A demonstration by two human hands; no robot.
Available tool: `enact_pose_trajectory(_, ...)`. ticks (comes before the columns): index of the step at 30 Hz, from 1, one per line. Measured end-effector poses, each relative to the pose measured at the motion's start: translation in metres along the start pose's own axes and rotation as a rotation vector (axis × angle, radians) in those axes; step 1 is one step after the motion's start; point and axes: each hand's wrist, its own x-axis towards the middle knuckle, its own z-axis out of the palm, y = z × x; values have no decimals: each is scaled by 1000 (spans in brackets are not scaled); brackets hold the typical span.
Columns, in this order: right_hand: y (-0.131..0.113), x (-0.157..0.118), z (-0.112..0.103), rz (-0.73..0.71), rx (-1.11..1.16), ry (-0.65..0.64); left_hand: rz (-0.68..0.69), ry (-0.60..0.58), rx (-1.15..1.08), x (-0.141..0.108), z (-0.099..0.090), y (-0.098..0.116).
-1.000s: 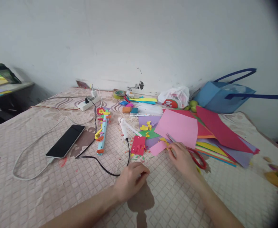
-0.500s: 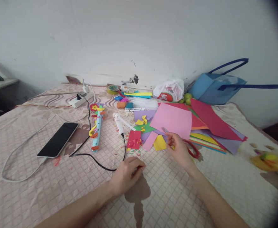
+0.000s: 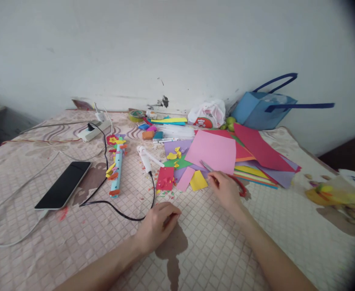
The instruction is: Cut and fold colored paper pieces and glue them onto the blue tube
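Head view: the left hand was loosely curled above the quilted tablecloth, fingers bent toward the thumb; whether they gripped anything could not be told. The right hand was at the red-handled scissors, fingers bent over them, their grip unclear. The scissors' blades lay over a large pink sheet. Just left of that hand were a yellow square and a small pink rectangle.
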Motion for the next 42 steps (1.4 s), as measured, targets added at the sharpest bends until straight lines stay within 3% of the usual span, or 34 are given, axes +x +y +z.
enact_pose_trajectory(10, -15, 0, 17, -53, -126, -41, 16, 4, 29, -1, 2, 3)
enact_pose_trajectory(16, -3, 0, 22, 6, 63, -40, 36, -19, 33, -2, 4, 5)
enact_pose_trajectory(22, -3, 6, 19, 13, 86, -23, 84, -32, 39, -3, 3, 8)
enact_pose_trajectory(29, 1, 18, 32, 71, 197, -36, 125, -54, 45, -5, 4, 10)
enact_pose_trajectory(34, 2, 20, 22, 75, 184, 28, 115, -49, 38, -5, 5, 7)
enact_pose_trajectory(39, -6, 15, 0, 31, 130, 200, 95, -32, 2, -5, 6, 6)
enact_pose_trajectory(42, -11, 11, -6, 30, 241, 276, 57, 33, -35, -5, 6, 7)
